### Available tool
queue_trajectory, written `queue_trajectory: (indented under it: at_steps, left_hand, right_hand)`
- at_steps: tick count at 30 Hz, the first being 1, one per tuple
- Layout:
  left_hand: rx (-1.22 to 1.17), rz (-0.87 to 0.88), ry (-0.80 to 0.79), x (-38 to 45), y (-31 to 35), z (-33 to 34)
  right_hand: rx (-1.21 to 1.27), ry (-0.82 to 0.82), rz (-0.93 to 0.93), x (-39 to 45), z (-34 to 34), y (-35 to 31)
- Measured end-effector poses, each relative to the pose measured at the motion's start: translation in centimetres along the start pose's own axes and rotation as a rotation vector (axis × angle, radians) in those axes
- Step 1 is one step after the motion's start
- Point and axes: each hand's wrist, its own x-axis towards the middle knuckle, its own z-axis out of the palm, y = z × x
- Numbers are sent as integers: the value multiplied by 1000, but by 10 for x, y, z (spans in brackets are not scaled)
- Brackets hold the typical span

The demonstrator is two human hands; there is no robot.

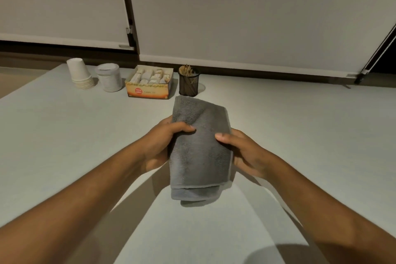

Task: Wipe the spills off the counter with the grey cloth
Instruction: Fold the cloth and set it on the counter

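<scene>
In the head view, both hands are holding the folded grey cloth [200,148] up over the middle of the pale counter [300,135]. The left hand [159,144] is gripping the cloth's left edge, thumb lying across the top and fingers curled underneath. The right hand [244,154] is clasping the right edge the same way, thumb pressing on the front face. The cloth's lower folded end is hanging free below both hands.

Along the counter's far edge, a row of things is standing: a stack of upturned white paper cups [80,74] nearest the far left corner, then a white lidded jar [108,77], an open orange carton [150,82] of sachets with a red round label too blurred to read, and a black mesh holder [189,81] of wooden sticks.
</scene>
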Motion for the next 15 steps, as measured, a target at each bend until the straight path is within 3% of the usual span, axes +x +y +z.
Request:
queue_trajectory:
  at_steps: [6, 10, 15]
  left_hand:
    - [285, -168, -84, 80, 19, -1]
    - [344, -202, -128, 142, 28, -3]
    - [330, -120, 47, 221, 35, 1]
  right_hand:
    - [-128, 290, -47, 30, -47, -13]
    - [-203, 367, 22, 64, -84, -30]
    - [-273, 460, 64, 123, -138, -59]
